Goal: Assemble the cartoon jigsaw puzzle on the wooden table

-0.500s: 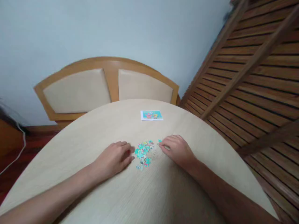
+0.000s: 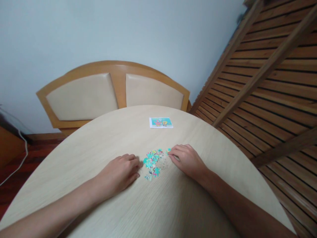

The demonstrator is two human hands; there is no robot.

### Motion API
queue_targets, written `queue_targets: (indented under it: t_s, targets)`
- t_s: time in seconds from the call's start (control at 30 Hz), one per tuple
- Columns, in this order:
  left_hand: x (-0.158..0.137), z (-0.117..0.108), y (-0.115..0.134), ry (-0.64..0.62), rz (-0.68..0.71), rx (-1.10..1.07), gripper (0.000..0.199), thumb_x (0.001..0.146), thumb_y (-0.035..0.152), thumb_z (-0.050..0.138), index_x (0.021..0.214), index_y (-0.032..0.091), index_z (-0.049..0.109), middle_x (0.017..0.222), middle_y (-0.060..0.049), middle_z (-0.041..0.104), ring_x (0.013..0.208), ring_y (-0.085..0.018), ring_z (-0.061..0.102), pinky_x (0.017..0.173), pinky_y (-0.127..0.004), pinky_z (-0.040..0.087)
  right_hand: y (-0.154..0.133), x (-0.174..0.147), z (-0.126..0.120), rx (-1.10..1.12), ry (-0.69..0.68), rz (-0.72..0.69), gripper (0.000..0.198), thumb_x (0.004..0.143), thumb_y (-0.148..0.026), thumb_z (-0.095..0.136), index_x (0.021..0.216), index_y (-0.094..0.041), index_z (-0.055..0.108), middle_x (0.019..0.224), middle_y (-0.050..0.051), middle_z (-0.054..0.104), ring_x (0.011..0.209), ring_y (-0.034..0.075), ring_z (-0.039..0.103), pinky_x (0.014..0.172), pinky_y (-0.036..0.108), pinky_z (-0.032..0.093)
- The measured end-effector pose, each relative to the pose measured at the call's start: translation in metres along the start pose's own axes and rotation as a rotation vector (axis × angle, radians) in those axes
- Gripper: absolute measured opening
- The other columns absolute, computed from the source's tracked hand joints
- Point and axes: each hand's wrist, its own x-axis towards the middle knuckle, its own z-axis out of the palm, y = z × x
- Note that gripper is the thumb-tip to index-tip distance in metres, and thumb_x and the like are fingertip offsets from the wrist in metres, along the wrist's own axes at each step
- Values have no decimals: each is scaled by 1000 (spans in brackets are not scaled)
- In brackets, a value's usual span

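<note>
A small pile of jigsaw puzzle pieces [image 2: 151, 160], mostly turquoise with bits of pink and yellow, lies on the round table [image 2: 104, 208]. At the pile's left edge rests my left hand [image 2: 125, 171], loosely curled, thumb and fingers apart with nothing visible between them. My right hand [image 2: 185, 159] is on the right side, thumb and index finger pinched together on a small turquoise puzzle piece [image 2: 168, 150] that sits apart from the pile. The fingers partly hide this piece. A few pieces [image 2: 148, 177] lie at the pile's near end.
Beyond the pile lies a picture card [image 2: 161, 122] with cartoon figures on turquoise. A padded wooden chair back or headboard [image 2: 118, 86] stands behind the table against the wall. Wooden slats [image 2: 267, 79] lean at the right. A white cable [image 2: 23, 158] hangs at the left.
My left hand has drawn slightly back to the left, its fingers curling a little more. My right hand stays nearly in place, with its fingertips still at the separate piece.
</note>
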Motion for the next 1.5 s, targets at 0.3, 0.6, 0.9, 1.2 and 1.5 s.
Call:
queue_targets:
  t_s: [0.3,0.6,0.9,1.2,1.5]
  targets:
    - [4,2,-10,26,31,-96,12,88,14,59,98,20,64,100,-6,67,91,-23,62,82,-39,52,-2,0,1,-29,9,89,14,91,-21,64,100,-20,75,100,6,76,95,24,70,81,36,44]
    - [9,7,-8,129,182,-200,10,93,18,60,101,22,64,99,-4,68,93,-21,63,84,-34,49,-5,2,-1,33,97,117,12,91,-17,62,91,-20,74,92,4,76,90,22,70,78,35,45]
    - [14,18,5,338,217,-202,14,100,32,60,110,22,62,106,-5,70,99,-23,63,86,-38,48,-52,0,3,387,132,6,6,85,-14,72,85,-21,71,82,-1,75,76,16,66,78,31,42]
    - [19,24,14,488,264,-188,20,103,36,54,113,21,61,107,-8,70,101,-23,62,88,-38,50,-57,3,5,572,111,161,11,88,-23,66,78,-21,72,69,0,69,62,14,60,63,26,46]
    - [24,25,2,494,172,-278,19,101,29,55,117,22,61,115,-8,68,108,-22,62,96,-40,52,-22,5,3,432,218,285,8,86,-21,69,81,-21,75,74,1,74,64,16,64,64,28,47]
